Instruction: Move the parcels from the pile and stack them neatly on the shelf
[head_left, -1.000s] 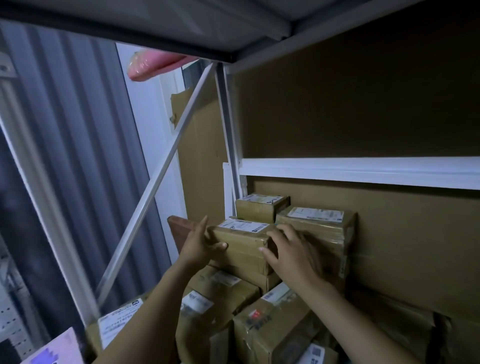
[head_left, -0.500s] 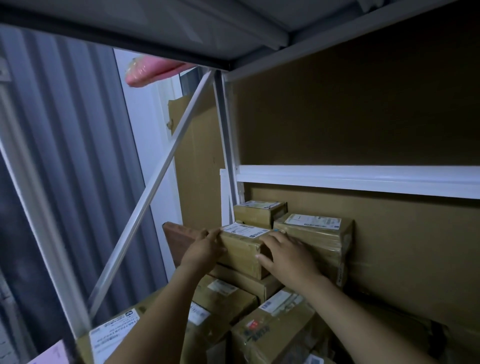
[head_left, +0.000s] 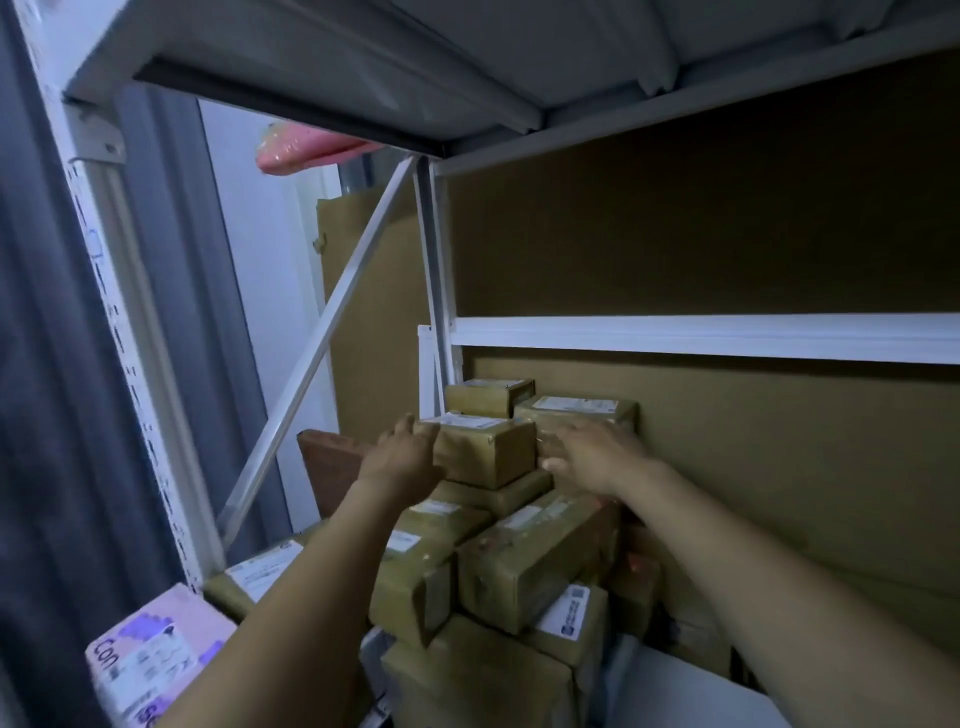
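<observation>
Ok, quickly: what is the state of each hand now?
Left hand: open, pressing the left side of the box.
Right hand: open, flat against its right side.

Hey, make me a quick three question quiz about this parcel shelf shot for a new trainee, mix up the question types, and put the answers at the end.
1. True or false: the small box between the left hand and right hand stands directly on the floor.
2. The parcel at lower left is: A green, B pink, C black.
3. Fill in: the left hand touches the small box's ___ side.
Key: 1 false, it rests on another parcel; 2 B; 3 left.
</observation>
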